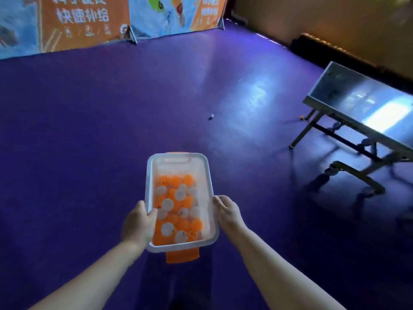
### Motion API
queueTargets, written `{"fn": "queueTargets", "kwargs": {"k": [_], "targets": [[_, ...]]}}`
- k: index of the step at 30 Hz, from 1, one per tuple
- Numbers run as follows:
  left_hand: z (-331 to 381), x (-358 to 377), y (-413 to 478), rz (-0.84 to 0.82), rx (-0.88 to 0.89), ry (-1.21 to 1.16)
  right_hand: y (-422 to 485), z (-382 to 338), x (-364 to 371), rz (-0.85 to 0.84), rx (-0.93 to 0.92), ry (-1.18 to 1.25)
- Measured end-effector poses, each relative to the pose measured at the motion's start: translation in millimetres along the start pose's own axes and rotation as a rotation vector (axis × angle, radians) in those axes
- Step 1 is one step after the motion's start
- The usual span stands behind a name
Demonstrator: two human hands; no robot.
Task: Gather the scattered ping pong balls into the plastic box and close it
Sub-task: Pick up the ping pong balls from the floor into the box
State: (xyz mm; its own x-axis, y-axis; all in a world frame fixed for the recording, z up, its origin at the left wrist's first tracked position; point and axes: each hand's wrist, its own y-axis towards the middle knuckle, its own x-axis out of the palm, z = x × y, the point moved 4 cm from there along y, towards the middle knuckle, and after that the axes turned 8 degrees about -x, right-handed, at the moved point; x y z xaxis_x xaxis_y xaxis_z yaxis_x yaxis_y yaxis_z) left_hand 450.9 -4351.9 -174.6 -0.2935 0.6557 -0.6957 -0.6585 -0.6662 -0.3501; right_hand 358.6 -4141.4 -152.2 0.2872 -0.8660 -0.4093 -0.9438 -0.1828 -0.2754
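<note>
I carry a clear plastic box [209, 175] with a white rim and orange latches, held above the purple floor, with no lid on it. Several orange and white ping pong balls [176, 209] lie inside it. My left hand [138, 222] grips the box's left rim, thumb over the edge. My right hand [228, 212] holds the right rim. A white ping pong ball [212, 116] lies on the floor ahead. An orange ball [302, 118] sits by the table's leg on the right.
A folded table tennis table [362, 108] on a wheeled metal frame stands at the right. Orange and blue barrier banners [89, 21] line the far edge of the purple floor [100, 130]. A yellowish wall runs along the far right.
</note>
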Motion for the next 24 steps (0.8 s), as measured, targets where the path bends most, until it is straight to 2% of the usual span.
{"fn": "queueTargets", "kwargs": {"k": [6,10,16,24], "targets": [[54,30,84,-0.086,0.038,0.001,83,8,-24,0.098,0.124,0.086],[94,45,155,-0.095,0.046,0.006,171,1,-21,0.086,0.144,0.110],[131,41,259,-0.054,-0.061,0.011,289,-26,6,-0.005,0.189,0.058],[118,30,387,0.035,-0.293,0.010,401,-25,55,-0.088,0.323,-0.001]]}}
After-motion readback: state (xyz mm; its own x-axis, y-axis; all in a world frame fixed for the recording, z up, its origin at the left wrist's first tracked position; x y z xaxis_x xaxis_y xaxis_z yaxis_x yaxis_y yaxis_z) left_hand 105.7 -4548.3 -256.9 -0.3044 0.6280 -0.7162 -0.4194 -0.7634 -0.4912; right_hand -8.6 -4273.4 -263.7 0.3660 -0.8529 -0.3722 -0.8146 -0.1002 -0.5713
